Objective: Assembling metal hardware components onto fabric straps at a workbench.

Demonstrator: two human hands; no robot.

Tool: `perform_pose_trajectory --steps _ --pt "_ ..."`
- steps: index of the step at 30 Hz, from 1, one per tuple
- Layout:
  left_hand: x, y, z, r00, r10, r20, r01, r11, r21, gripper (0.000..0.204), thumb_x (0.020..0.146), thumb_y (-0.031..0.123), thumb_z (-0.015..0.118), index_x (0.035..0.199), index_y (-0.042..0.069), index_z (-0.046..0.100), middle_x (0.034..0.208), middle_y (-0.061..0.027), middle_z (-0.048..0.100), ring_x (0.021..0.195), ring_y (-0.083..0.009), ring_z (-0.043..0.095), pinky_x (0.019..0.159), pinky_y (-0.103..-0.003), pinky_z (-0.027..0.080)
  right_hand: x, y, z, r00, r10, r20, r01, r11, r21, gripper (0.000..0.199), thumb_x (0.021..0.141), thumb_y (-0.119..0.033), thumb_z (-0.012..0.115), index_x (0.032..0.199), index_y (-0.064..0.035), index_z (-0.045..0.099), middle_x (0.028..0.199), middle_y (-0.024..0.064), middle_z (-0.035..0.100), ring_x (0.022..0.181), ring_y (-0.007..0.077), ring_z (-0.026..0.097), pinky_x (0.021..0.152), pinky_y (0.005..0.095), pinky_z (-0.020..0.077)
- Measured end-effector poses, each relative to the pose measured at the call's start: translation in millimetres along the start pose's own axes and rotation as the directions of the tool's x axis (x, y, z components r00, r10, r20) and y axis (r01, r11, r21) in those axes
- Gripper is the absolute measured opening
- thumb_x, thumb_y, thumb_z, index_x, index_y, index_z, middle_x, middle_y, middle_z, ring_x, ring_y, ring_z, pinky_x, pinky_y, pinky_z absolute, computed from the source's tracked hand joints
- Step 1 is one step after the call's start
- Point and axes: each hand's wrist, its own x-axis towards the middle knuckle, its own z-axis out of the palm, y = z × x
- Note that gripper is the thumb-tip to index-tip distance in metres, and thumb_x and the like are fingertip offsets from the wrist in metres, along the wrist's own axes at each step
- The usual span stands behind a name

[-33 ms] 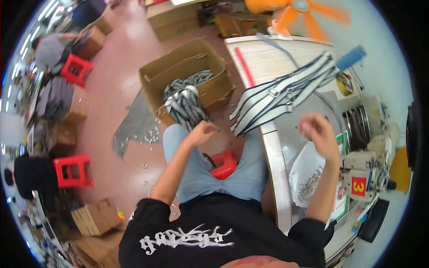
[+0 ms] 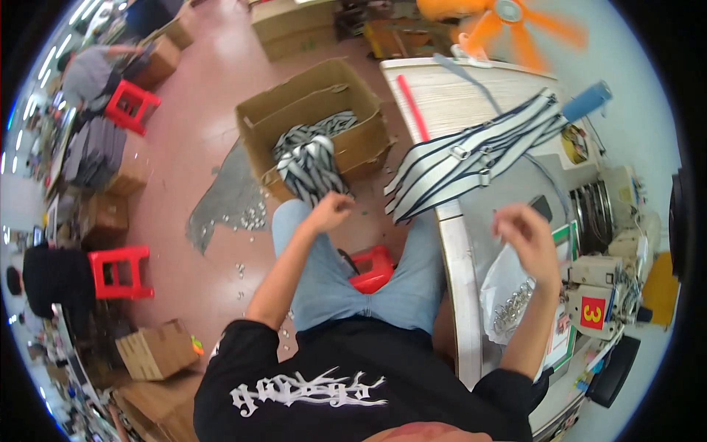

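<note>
My left hand (image 2: 331,212) is over my left knee, its fingers curled together. It is right beside a bundle of striped straps (image 2: 313,169) hanging over the near side of a cardboard box; whatever its fingers may hold is hidden. Over the worktable my right hand (image 2: 523,232) is raised with fingers loosely bent and apart, and I see nothing held in it. Flat white straps with dark stripes and metal buckles (image 2: 471,155) lie across the table, their near ends past its edge. Below my right hand, metal hardware (image 2: 513,309) is heaped on a white plastic bag (image 2: 497,283).
The cardboard box (image 2: 254,144) stands on the floor ahead of me. A sewing machine (image 2: 596,276) is at the right, with a blue cylinder (image 2: 587,102) and an orange fan (image 2: 508,29) farther back. Small metal pieces (image 2: 254,216) litter a grey sheet (image 2: 221,195). Red stools (image 2: 121,272) stand left.
The whole view has shifted slightly, so the box, table and straps appear a little farther right. Both hands keep nearly the same pose.
</note>
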Motion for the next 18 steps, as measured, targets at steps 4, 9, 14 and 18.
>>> perform_pose_trajectory --steps 4,9,14,18 --pt "26.4 -34.1 -42.3 0.917 -0.346 -0.197 0.195 0.822 -0.535 0.041 0.086 0.011 0.068 0.126 0.001 0.070 0.084 -0.0049 0.069 0.073 -0.0148 0.062 0.068 -0.033 0.053 -63.9 -8.3 68.2 0.988 0.098 0.120 -0.109 0.990 0.092 0.015 0.098 -0.008 0.070 0.111 0.0000 0.070 0.098 0.0072 0.074 0.090 0.0161 0.072 0.081 0.0297 0.0555" --pt "52.6 -93.0 -73.6 0.899 -0.311 -0.310 0.260 0.946 -0.195 0.049 0.087 0.013 0.070 0.136 0.005 0.067 0.100 -0.0088 0.072 0.087 -0.0172 0.067 0.080 -0.031 0.056 -105.8 22.2 143.7 0.966 0.239 0.095 -0.256 0.930 0.265 0.012 0.100 -0.005 0.067 0.109 0.0016 0.070 0.092 0.0085 0.074 0.086 0.0148 0.072 0.079 0.0283 0.0558" --pt "88.8 -106.4 -50.1 0.926 -0.251 -0.281 0.206 0.962 -0.180 0.060 0.083 0.014 0.071 0.143 0.009 0.064 0.110 -0.0173 0.076 0.097 -0.0245 0.073 0.090 -0.035 0.056 -117.5 44.7 170.0 0.933 0.253 -0.255 -0.210 0.960 0.186 0.009 0.101 -0.003 0.066 0.106 0.0018 0.071 0.085 0.0072 0.072 0.076 0.0122 0.070 0.070 0.0251 0.0548" --pt "120.1 -105.2 -31.0 0.918 -0.344 -0.196 0.280 0.914 -0.295 0.068 0.083 0.011 0.070 0.150 0.010 0.059 0.099 -0.0112 0.073 0.080 -0.0198 0.065 0.076 -0.033 0.054 -107.0 55.9 161.2 0.858 0.347 -0.378 -0.258 0.929 0.267 0.008 0.101 -0.004 0.066 0.105 0.0013 0.071 0.079 0.0056 0.070 0.066 0.0092 0.065 0.058 0.0229 0.0508"
